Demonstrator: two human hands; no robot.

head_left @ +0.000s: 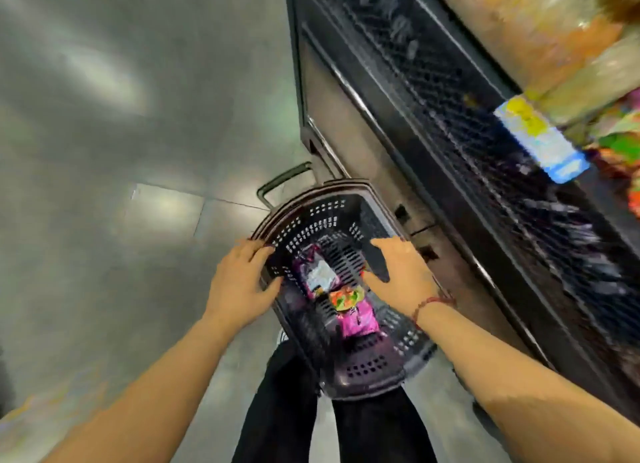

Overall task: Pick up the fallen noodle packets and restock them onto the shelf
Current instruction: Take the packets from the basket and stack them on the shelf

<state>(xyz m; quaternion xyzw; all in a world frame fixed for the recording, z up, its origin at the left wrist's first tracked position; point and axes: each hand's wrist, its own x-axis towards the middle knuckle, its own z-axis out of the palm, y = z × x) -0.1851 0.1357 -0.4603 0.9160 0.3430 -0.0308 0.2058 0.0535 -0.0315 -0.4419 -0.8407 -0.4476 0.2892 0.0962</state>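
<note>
Head view: my L fingers [254,248] grip the basket [367,369] rim; R fingers [382,245] spread wide, empty, above noodle packets [319,276]. I'd steady basket, pinch one pkt's edge.

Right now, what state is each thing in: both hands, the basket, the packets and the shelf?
Left hand: grips the basket's left rim.
Right hand: open, fingers spread over the basket, holding nothing.
Basket: upright, open at the top, with packets inside.
Noodle packets: lying on the basket's bottom, not yet restocked.
Shelf: mesh tier too blurred to judge; tier above holds goods.
</note>
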